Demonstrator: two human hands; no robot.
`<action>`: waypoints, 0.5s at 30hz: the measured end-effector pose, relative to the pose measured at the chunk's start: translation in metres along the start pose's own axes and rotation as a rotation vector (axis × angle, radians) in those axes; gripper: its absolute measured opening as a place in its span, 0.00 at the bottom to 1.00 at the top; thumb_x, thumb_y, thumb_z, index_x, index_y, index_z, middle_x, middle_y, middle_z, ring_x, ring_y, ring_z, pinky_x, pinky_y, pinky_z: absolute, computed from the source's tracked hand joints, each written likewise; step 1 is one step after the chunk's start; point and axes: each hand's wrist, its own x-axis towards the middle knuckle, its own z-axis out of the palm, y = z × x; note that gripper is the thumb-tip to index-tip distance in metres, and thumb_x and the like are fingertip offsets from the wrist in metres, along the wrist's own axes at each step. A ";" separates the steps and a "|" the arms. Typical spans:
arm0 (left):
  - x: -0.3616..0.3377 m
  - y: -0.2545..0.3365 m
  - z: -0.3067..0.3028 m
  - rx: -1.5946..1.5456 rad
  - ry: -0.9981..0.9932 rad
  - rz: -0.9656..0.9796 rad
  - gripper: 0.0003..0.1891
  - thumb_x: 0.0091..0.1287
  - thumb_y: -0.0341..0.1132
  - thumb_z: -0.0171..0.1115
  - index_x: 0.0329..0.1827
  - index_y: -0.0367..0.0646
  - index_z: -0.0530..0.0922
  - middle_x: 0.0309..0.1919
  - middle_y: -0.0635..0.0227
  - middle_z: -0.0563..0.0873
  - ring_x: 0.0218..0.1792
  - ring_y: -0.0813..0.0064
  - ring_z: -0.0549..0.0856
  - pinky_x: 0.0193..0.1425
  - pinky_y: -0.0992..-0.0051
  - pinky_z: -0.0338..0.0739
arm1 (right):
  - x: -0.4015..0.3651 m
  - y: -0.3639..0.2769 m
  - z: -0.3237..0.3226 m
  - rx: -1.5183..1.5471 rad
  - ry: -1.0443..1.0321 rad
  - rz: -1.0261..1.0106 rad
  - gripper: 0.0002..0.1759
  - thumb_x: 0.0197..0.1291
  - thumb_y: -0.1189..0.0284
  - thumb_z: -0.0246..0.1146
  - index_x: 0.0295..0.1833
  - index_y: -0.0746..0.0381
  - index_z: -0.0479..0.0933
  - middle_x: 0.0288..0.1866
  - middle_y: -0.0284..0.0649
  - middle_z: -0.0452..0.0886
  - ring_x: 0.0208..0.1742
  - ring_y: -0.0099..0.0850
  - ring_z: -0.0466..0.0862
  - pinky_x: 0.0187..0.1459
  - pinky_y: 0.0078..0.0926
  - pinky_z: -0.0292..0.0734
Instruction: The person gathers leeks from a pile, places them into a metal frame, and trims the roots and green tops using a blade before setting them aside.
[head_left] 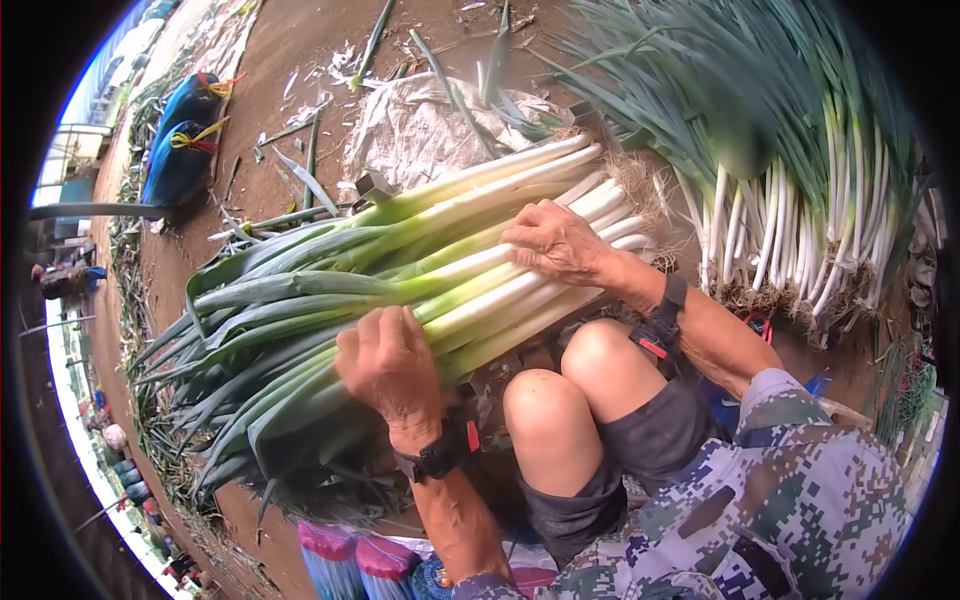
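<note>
A thick bundle of long green onions [330, 290] lies across in front of my knees, white stalks to the right and green leaves fanning to the left. My left hand [390, 370] presses down on the bundle where white turns to green. My right hand [555, 240] rests with its fingers spread on the white stalk ends near the roots. Both wrists wear black bands.
A large pile of green onions [790, 180] lies at the upper right, roots toward me. A white sack [420, 125] lies on the dirt behind the bundle. Blue bags [185, 140] stand at the upper left. Wrapped bundles [345, 565] sit by my left elbow.
</note>
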 end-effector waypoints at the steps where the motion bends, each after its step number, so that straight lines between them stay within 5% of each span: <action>1: 0.006 0.001 -0.001 -0.048 0.037 -0.006 0.04 0.63 0.34 0.71 0.37 0.47 0.86 0.38 0.71 0.88 0.41 0.63 0.84 0.47 0.65 0.77 | 0.000 0.001 0.002 0.002 0.031 -0.030 0.17 0.68 0.56 0.65 0.54 0.55 0.84 0.47 0.41 0.82 0.51 0.43 0.78 0.55 0.41 0.74; 3: 0.015 0.003 -0.013 -0.041 -0.052 -0.029 0.09 0.63 0.35 0.72 0.45 0.46 0.86 0.46 0.67 0.88 0.52 0.61 0.84 0.56 0.63 0.76 | -0.003 0.005 0.006 0.021 0.074 -0.068 0.16 0.68 0.58 0.64 0.55 0.55 0.84 0.47 0.41 0.82 0.50 0.43 0.78 0.54 0.41 0.74; 6: 0.044 -0.006 -0.006 0.011 -0.156 0.183 0.15 0.63 0.37 0.72 0.52 0.45 0.85 0.56 0.63 0.85 0.61 0.60 0.80 0.67 0.58 0.70 | -0.003 0.008 0.007 0.041 0.055 -0.053 0.15 0.68 0.59 0.64 0.53 0.54 0.85 0.48 0.41 0.82 0.50 0.43 0.79 0.55 0.42 0.75; 7: 0.041 -0.016 0.010 0.071 -0.305 0.171 0.20 0.63 0.40 0.71 0.57 0.45 0.83 0.62 0.60 0.81 0.67 0.59 0.75 0.76 0.54 0.61 | -0.003 0.008 0.008 0.003 0.064 -0.067 0.14 0.67 0.59 0.65 0.52 0.54 0.85 0.47 0.41 0.82 0.50 0.43 0.79 0.55 0.42 0.75; 10: 0.041 -0.015 0.014 0.139 -0.522 0.200 0.15 0.65 0.44 0.64 0.46 0.44 0.86 0.50 0.60 0.85 0.62 0.58 0.79 0.77 0.49 0.61 | -0.004 0.015 0.015 0.028 0.094 -0.081 0.13 0.67 0.59 0.65 0.50 0.53 0.85 0.45 0.38 0.82 0.49 0.42 0.78 0.54 0.42 0.75; 15: 0.009 -0.010 0.012 0.132 -0.397 0.179 0.10 0.69 0.40 0.60 0.42 0.44 0.84 0.46 0.61 0.83 0.57 0.58 0.80 0.77 0.51 0.62 | -0.002 0.021 0.018 0.064 0.081 -0.104 0.13 0.67 0.56 0.65 0.49 0.50 0.86 0.45 0.35 0.82 0.49 0.41 0.78 0.52 0.41 0.76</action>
